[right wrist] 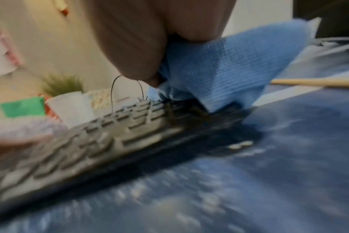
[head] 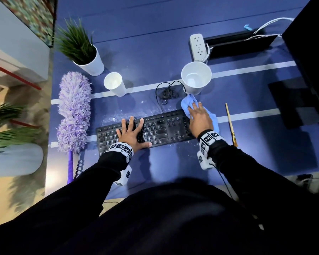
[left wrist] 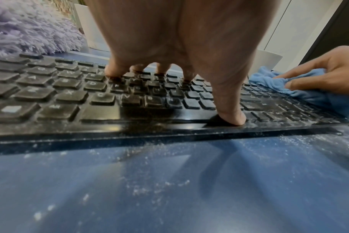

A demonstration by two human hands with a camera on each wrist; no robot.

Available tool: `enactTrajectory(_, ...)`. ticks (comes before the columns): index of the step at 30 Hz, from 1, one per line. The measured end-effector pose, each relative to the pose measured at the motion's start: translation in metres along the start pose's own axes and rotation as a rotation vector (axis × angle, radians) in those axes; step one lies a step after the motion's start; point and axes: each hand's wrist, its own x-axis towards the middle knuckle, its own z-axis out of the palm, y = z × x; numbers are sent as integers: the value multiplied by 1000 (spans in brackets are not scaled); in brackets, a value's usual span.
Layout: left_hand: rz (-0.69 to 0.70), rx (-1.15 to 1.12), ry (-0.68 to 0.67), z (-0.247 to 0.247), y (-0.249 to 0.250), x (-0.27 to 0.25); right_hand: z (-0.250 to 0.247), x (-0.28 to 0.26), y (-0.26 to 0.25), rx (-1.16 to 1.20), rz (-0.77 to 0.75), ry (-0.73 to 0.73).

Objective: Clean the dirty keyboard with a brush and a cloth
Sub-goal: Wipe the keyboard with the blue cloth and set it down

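A black keyboard [head: 155, 129] [left wrist: 70, 97] [right wrist: 110, 134], speckled with white dust, lies on the blue table [head: 173, 162]. My left hand [head: 134, 131] [left wrist: 169, 39] rests on its middle keys with fingers spread and the thumb on the front edge. My right hand [head: 199, 118] [left wrist: 319, 74] [right wrist: 149, 31] presses a blue cloth [head: 187, 103] [left wrist: 269, 80] [right wrist: 229, 66] with straight fingers onto the keyboard's far right end. A wooden-handled brush [head: 230, 124] [right wrist: 319, 82] lies on the table just right of the cloth, untouched.
A purple fluffy duster [head: 74, 111] lies left of the keyboard. Behind it stand two white cups [head: 114, 85] [head: 196, 76], a potted plant [head: 87, 57], a coiled cable [head: 168, 92] and a power strip [head: 198, 46]. White dust is scattered on the table around the keyboard.
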Motion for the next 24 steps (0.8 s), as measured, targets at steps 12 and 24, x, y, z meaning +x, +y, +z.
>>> enactTrajectory(12,-4,51,-48,-2,3,-1,34,-65,-15,-132,-287,-179)
enactTrajectory(24,5,81,-91,-8,3,3,43,-56,-17,-382,-53,-263)
